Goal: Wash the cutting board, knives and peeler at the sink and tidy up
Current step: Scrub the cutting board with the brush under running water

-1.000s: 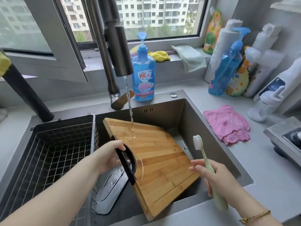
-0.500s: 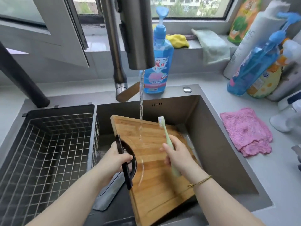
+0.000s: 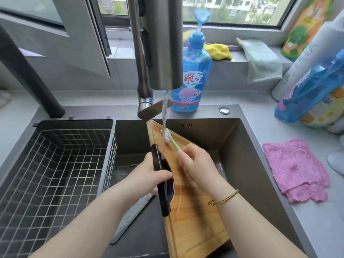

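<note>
Head view: swings the toothbrush, pinched in the right hand, into the tap stream onto the cutting board, left hand gripping its black handle; likely starts scrubbing.

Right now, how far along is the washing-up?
Nothing looks finished yet. In hand: the left hand holds the cutting board under the running water while the right hand scrubs it with a toothbrush. Left: a knife lying in the sink.
</note>
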A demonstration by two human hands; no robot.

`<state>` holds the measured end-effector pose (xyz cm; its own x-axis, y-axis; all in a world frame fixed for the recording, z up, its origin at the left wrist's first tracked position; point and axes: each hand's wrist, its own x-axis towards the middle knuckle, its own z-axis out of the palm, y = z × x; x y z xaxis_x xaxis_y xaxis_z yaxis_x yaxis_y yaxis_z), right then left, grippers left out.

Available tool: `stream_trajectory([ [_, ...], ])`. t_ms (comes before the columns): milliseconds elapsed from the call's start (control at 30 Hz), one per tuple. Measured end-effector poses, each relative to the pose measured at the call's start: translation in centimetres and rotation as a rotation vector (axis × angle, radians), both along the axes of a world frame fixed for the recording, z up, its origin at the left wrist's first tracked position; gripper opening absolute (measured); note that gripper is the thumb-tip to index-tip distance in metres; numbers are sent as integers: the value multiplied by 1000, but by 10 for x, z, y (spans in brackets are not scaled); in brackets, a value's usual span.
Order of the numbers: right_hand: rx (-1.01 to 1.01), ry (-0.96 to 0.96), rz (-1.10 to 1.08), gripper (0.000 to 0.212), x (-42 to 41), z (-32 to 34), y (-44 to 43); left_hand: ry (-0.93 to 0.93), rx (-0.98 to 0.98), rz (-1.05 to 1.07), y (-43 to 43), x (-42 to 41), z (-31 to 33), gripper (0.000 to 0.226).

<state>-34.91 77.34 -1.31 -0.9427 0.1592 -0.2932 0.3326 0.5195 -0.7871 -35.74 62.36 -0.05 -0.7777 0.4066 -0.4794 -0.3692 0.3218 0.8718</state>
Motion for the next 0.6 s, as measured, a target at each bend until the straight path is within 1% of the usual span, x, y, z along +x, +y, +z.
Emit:
stream_trajectory([
  [67, 272, 39, 32, 16, -1, 2, 0, -3, -11, 3, 0, -2, 1, 27],
  [133, 544, 39, 42, 23, -4, 0, 4, -13, -16, 7, 1, -2, 0, 26],
  [167, 611, 37, 40, 28, -3, -3, 6, -13, -19, 4, 2, -2, 0, 26],
  [200, 638, 36, 47, 31, -1, -6, 6, -12, -24, 3, 2, -1, 0, 26],
  [267, 623, 47, 106, 38, 6, -12, 2, -15, -37, 9, 1, -1, -1, 27],
  [367, 470, 3, 214, 45, 16, -14, -3, -44, -41, 27, -3, -1, -5, 29],
  [400, 422, -35, 219, 46, 14, -14, 0, -53, -40, 35, -4, -1, -6, 30],
  [500, 339, -113, 143, 45, 2, -16, 12, -68, -41, 33, -4, -1, -7, 34],
  [600, 222, -108, 216, 45, 6, -12, 11, -82, -42, 39, -6, -1, -8, 36],
])
